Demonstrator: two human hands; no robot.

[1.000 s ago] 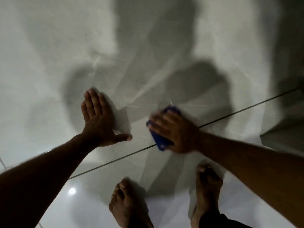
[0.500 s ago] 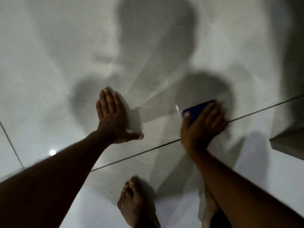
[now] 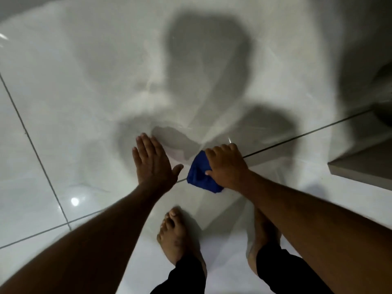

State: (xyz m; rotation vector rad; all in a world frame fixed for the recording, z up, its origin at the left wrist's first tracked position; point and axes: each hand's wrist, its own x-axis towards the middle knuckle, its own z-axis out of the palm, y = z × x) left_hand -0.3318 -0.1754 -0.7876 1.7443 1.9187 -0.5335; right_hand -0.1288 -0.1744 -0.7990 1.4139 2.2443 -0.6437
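A crumpled blue cloth (image 3: 198, 177) lies on the glossy white tiled floor (image 3: 84, 102), across a dark grout line (image 3: 297, 135). My right hand (image 3: 228, 166) grips it from above, fingers curled over its far side and thumb on the fabric, covering the cloth's right part. My left hand (image 3: 153, 164) rests flat on the tile just left of the cloth, fingers straight and together, thumb spread toward it. It holds nothing and stays a small gap away from the cloth.
My bare left foot (image 3: 174, 236) and right foot (image 3: 263, 236) stand on the floor just below the hands, with dark trouser hems above them. A grey raised ledge (image 3: 364, 166) juts in at the right. Shadows of my head and arms fall across the tiles.
My right hand swept the cloth out to the right and has now brought it back left, close to my left hand. My left hand has stayed flat on the tile.
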